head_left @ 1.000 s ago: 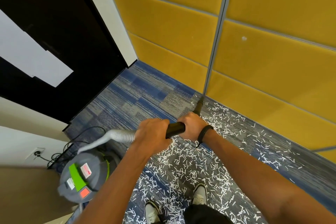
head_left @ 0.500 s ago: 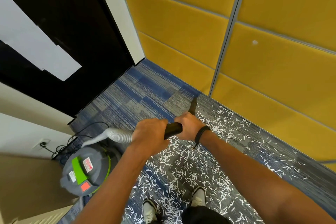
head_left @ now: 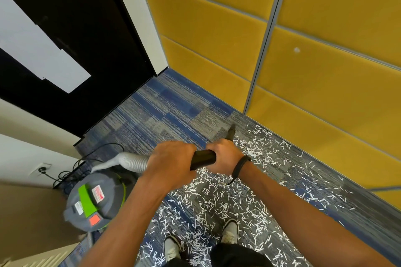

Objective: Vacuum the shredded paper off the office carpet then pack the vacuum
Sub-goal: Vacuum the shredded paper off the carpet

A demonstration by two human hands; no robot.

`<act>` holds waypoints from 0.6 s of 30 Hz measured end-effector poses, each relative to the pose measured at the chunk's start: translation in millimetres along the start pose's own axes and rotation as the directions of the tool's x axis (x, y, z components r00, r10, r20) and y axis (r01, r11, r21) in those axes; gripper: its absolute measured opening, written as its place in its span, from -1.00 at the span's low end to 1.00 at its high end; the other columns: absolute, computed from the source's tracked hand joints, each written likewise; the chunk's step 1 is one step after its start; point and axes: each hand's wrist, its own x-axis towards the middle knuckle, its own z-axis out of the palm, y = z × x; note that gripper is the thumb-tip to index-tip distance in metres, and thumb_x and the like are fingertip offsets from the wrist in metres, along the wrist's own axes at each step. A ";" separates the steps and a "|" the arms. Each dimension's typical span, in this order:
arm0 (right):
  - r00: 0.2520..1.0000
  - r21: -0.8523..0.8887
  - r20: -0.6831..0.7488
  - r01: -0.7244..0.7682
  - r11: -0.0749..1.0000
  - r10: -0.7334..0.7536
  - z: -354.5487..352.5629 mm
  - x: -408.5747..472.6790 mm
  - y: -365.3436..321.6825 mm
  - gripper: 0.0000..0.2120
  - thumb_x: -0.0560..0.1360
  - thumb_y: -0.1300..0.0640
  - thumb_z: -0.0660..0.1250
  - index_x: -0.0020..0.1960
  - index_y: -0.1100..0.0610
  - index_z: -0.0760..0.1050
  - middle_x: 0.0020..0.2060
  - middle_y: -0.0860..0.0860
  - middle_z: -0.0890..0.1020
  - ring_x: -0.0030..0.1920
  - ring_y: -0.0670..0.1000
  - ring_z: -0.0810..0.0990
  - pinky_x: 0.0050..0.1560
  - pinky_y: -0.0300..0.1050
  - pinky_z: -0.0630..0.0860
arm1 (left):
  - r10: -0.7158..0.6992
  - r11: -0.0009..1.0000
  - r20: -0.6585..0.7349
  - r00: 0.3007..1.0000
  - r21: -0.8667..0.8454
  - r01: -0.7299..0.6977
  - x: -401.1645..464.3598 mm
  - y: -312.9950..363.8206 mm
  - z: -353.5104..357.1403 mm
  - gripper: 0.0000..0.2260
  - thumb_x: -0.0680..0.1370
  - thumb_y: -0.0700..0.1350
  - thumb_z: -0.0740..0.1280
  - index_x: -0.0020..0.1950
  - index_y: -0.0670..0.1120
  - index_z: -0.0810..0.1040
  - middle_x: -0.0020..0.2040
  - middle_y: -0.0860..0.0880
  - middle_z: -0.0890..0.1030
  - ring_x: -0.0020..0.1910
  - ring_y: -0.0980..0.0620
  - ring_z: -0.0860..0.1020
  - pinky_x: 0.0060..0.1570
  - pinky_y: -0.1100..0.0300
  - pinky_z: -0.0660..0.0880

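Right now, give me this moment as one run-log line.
stage: vacuuming | left hand: grips wand by hose | right hand: grips black wand | nozzle: at edge of shredded paper | canister: left, on carpet

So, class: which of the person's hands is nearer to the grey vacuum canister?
Left. The left hand grips the wand where the ribbed hose joins, on the side of the vacuum canister; the right hand grips further along, towards the nozzle.

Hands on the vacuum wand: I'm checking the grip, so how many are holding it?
2. The left hand grips where the grey hose meets the black wand; the right hand grips farther along, toward the nozzle.
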 end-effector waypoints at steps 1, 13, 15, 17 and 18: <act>1.000 0.000 -0.005 -0.009 1.000 0.009 -1.7 -3.1 2.0 -0.79 0.39 -0.03 0.41 -0.28 -0.10 0.38 -0.43 -0.09 0.54 -0.40 -0.02 0.54 -0.32 -0.17 0.44 | 0.005 1.000 0.001 1.000 -0.012 -0.005 1.8 2.9 1.3 -0.77 0.50 0.13 0.46 0.09 0.12 0.55 -0.22 0.13 0.53 -0.19 0.07 0.53 -0.12 0.14 0.43; 0.991 -0.034 0.005 -0.137 0.990 0.137 -8.9 -29.4 25.3 -0.82 0.37 -0.04 0.45 -0.27 -0.09 0.43 -0.42 -0.10 0.58 -0.38 -0.08 0.58 -0.28 -0.11 0.58 | 0.070 0.996 0.034 0.997 -0.051 -0.068 15.3 23.1 11.1 -0.76 0.49 0.12 0.49 0.09 0.12 0.56 -0.19 0.12 0.57 -0.16 0.06 0.57 0.00 0.08 0.55; 0.990 -0.044 0.006 -0.142 0.989 0.143 -10.0 -31.8 25.2 -0.82 0.37 -0.06 0.43 -0.26 -0.12 0.42 -0.42 -0.11 0.58 -0.38 -0.07 0.58 -0.29 -0.12 0.57 | 0.078 0.996 0.026 0.997 -0.054 -0.076 16.1 23.0 11.9 -0.75 0.49 0.12 0.50 0.10 0.12 0.56 -0.19 0.13 0.57 -0.16 0.07 0.57 -0.04 0.11 0.52; 0.989 -0.058 0.016 -0.147 0.987 0.149 -10.7 -35.6 26.0 -0.85 0.37 -0.08 0.41 -0.25 -0.09 0.45 -0.43 -0.10 0.58 -0.39 -0.05 0.58 -0.30 -0.13 0.56 | 0.085 0.994 0.026 0.996 -0.065 -0.083 16.8 23.2 13.4 -0.75 0.49 0.13 0.49 0.11 0.13 0.57 -0.20 0.13 0.58 -0.16 0.08 0.55 -0.04 0.11 0.49; 0.988 -0.066 0.018 -0.153 0.986 0.155 -10.9 -38.1 27.0 -0.85 0.36 -0.10 0.39 -0.25 -0.06 0.48 -0.43 -0.09 0.57 -0.39 -0.05 0.58 -0.30 -0.14 0.55 | 0.090 0.994 0.028 0.996 -0.071 -0.088 17.6 24.1 14.7 -0.75 0.49 0.13 0.49 0.12 0.13 0.58 -0.20 0.13 0.58 -0.16 0.08 0.55 -0.03 0.10 0.48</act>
